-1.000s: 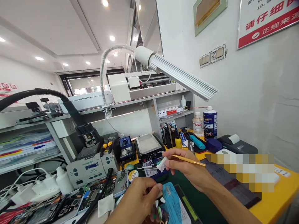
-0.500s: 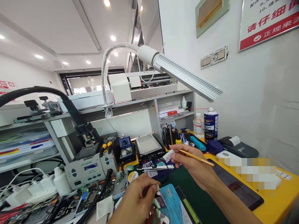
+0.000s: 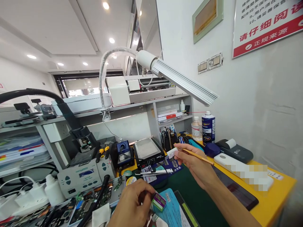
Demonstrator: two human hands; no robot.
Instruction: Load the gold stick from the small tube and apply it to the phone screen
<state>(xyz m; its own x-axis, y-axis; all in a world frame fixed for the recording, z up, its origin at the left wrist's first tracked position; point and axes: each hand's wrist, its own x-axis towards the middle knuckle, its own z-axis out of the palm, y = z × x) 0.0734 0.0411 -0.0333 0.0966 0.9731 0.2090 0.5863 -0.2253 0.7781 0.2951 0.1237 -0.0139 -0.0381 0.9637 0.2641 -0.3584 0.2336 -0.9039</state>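
My left hand (image 3: 135,204) is closed low in the middle of the view. Its thumb and fingertips are at the left edge of a small green and purple "FLYING EAGLE" packet (image 3: 159,201); part of the grip is hidden. Farther up and to the right, my right hand (image 3: 193,162) pinches a small white printed paper piece (image 3: 172,153) at its fingertips. A slim golden tool handle (image 3: 197,156) lies across the same hand, its tip hidden. Under the packet is a light blue printed card (image 3: 174,206), beside a dark strip with a yellow-green band (image 3: 189,214).
A dark green mat (image 3: 203,201) covers the bench. A tablet (image 3: 234,187) lies on the right. A soldering station (image 3: 124,153), a hot plate (image 3: 148,149) and a grey control unit (image 3: 82,179) stand behind. Phone parts (image 3: 63,211) crowd the left; a lamp (image 3: 184,80) hangs overhead.
The view has shifted slightly to the right. The Flying Eagle packet now faces the camera, its lettering readable. The white paper piece stays in my right hand.
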